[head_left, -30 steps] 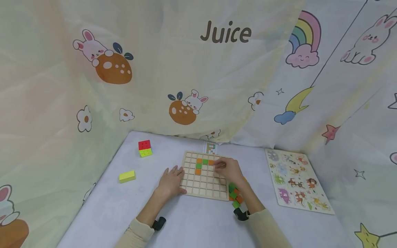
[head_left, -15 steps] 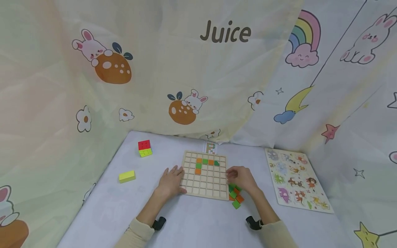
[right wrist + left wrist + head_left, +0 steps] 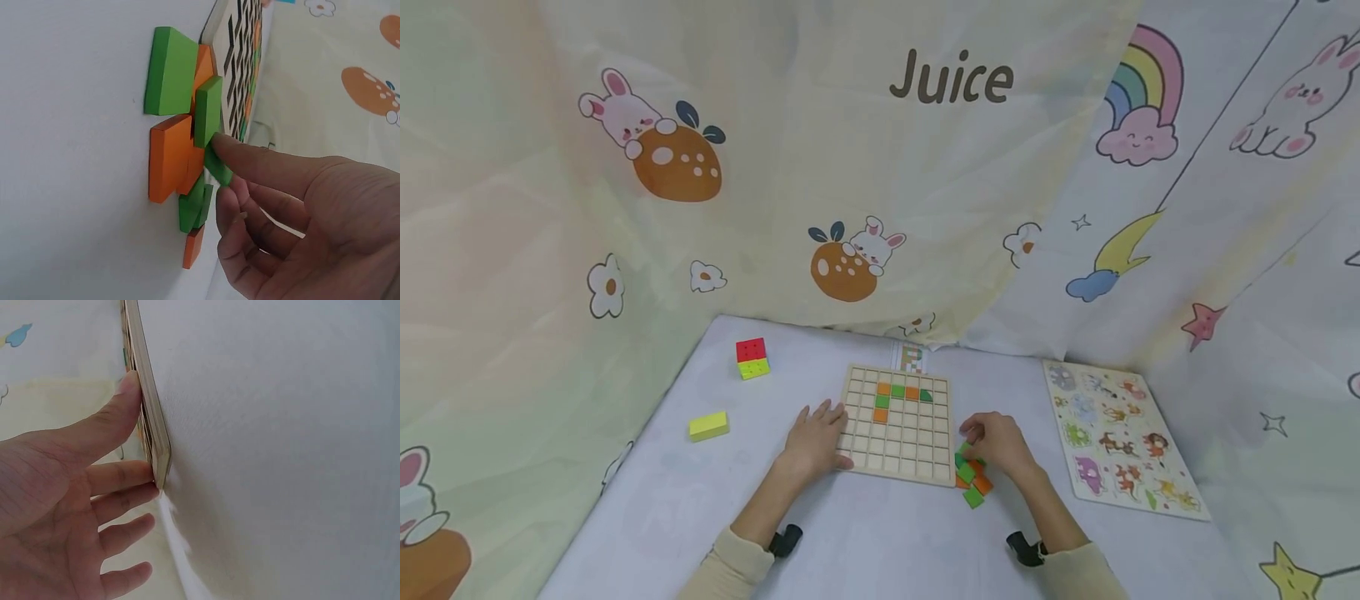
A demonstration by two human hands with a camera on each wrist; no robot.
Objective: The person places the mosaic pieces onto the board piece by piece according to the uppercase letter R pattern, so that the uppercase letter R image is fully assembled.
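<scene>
The green tile is best lifted by its edges, without dragging neighbours in the heap, while the left hand, fingers spread, steadies the grid board. That tile lies at the thumb tip of the right hand, beside the board; whether the curled fingers pinch it, I cannot tell.

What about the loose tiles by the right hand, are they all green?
No: the right wrist view shows orange tiles lying among the green tiles beside the board.
</scene>
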